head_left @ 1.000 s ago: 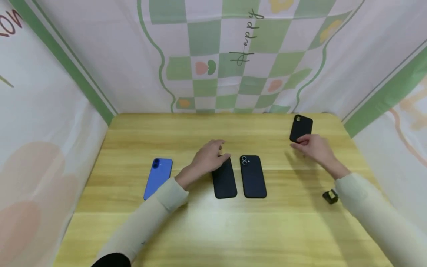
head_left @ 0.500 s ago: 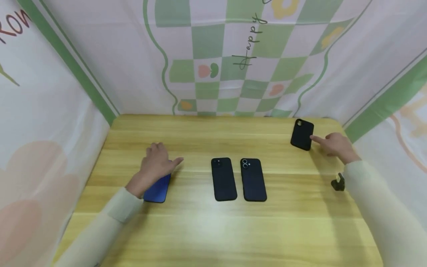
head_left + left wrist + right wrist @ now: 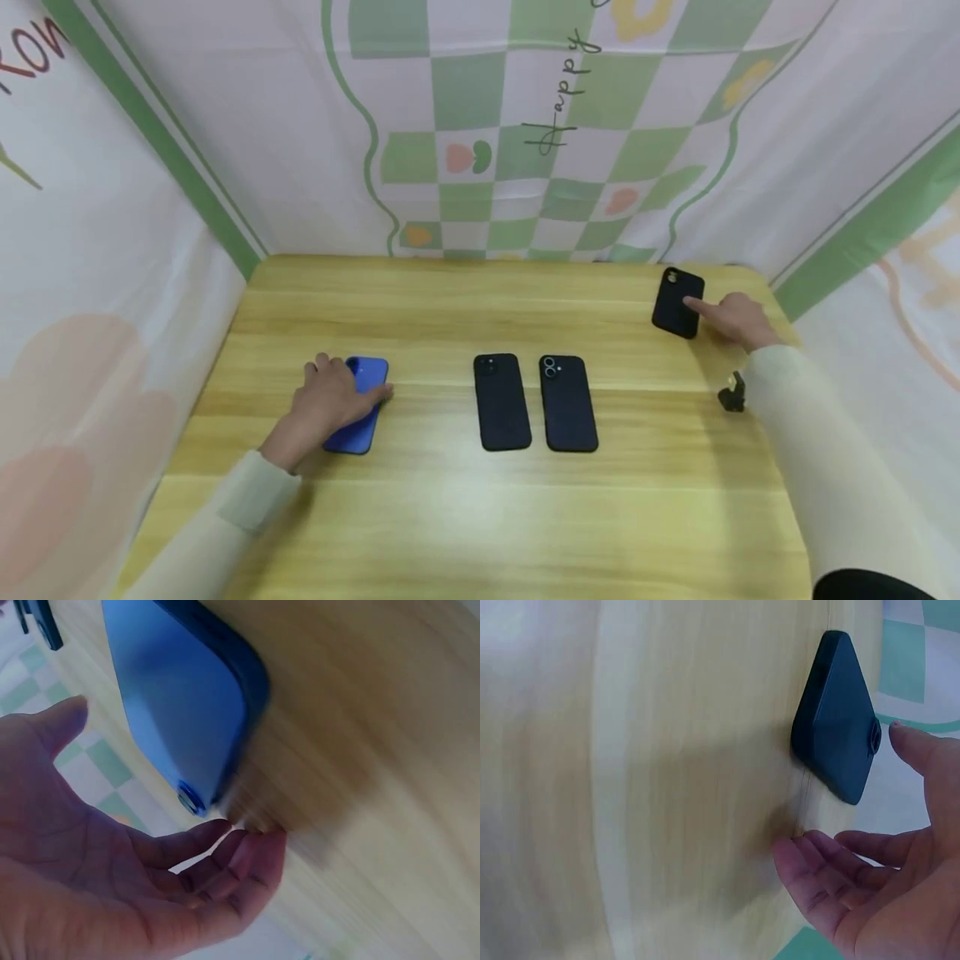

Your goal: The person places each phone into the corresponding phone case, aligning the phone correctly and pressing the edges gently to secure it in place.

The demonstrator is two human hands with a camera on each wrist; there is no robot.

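Left fingers (image 3: 247, 859) loosely spread, relaxed, nothing pinched. Left hand (image 3: 330, 400) lies over the left edge of the blue phone (image 3: 358, 406); thumb reaches across its top. Wrist view shows the palm open just above the phone's face, the phone flat on the table (image 3: 480, 533). Actual contact: can't tell, wrist view blurred.

Right fingers (image 3: 821, 874) apart, index extended, rest slightly curled, gripping nothing. Right hand (image 3: 735, 321) has its index tip at the right edge of the far black phone (image 3: 678, 302), which lies flat near the far right corner, tilted a bit.

Between the hands: two black phones side by side mid-table, backs up. Left one (image 3: 502, 402), right one (image 3: 567, 402), just beside each other, not touching. Well apart from both hands, nothing blocking either.

Small black object (image 3: 732, 393) near the right sleeve (image 3: 810, 467), partly hidden by it; can't identify. Left sleeve (image 3: 225, 517) runs along the near left of the table. Checked green-and-white cloth (image 3: 525, 125) backs the table on three sides.
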